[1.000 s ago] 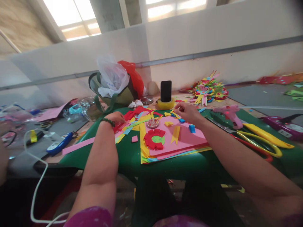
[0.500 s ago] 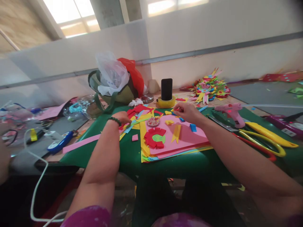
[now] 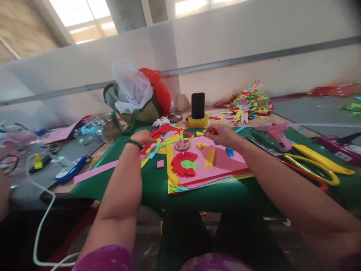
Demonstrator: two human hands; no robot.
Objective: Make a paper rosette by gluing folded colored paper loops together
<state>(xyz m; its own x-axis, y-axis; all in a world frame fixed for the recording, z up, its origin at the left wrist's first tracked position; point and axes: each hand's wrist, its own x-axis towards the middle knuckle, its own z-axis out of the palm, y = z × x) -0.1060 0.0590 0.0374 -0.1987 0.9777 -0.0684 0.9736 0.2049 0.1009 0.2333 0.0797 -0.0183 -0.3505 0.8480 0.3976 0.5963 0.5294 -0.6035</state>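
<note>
Flanking pink paper [image 3: 222,163]: scissors [image 3: 287,155] (bright-handled)

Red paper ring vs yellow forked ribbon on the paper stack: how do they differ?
The red ring curves round a green disc, gap on its right; the yellow ribbon is straight, forked at its near end. The ring is wider than the ribbon. Both lie on the paper stack.

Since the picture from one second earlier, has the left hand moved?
Yes: the left hand has shifted slightly rightward, judged against the small pink square, which has stayed put beside the stacked pink sheets.
</note>
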